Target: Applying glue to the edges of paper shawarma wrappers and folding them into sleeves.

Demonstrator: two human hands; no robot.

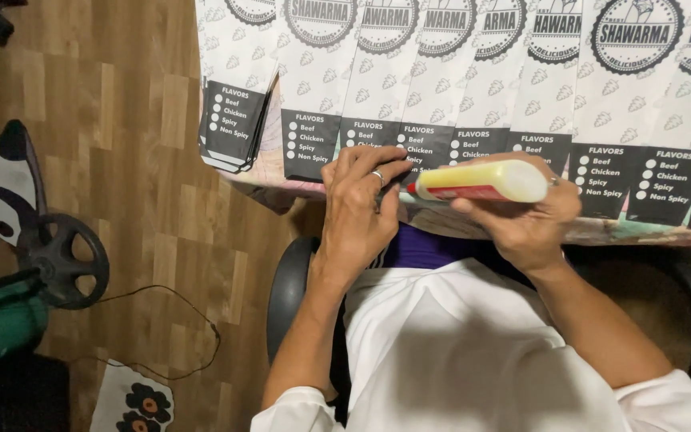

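- The glue bottle (485, 182), pale yellow with a red label band and a red nozzle, lies nearly level just past the centre of the view toward 2 o'clock, with its nozzle pointing to 9 o'clock.
- The right hand (525, 220) is wrapped around the bottle from below, its fingers closed about the body.
- The nozzle tip is at the black lower band of one paper bag (421, 104), right beside the fingertips of the left hand.
- The left hand (361, 204), with a ring on one finger, lies flat with fingers spread narrowly, pressing on the lower edges of the bags; it grips nothing.
- A row of overlapping white paper bags with round black stamps and black bottom panels runs along the top of the view from 11 to 3 o'clock.
- They lie on a table (601, 232) whose patterned edge shows below them.
- A separate small stack of bags (233, 120) hangs over the table's corner at 11 o'clock.
- At 6 o'clock is the person's white shirt (473, 352), over a dark chair (285, 296).
- At 9 o'clock, on the wooden floor (137, 160), stands a black wheel (61, 260), with a thin cable (193, 320) trailing toward 7 o'clock.
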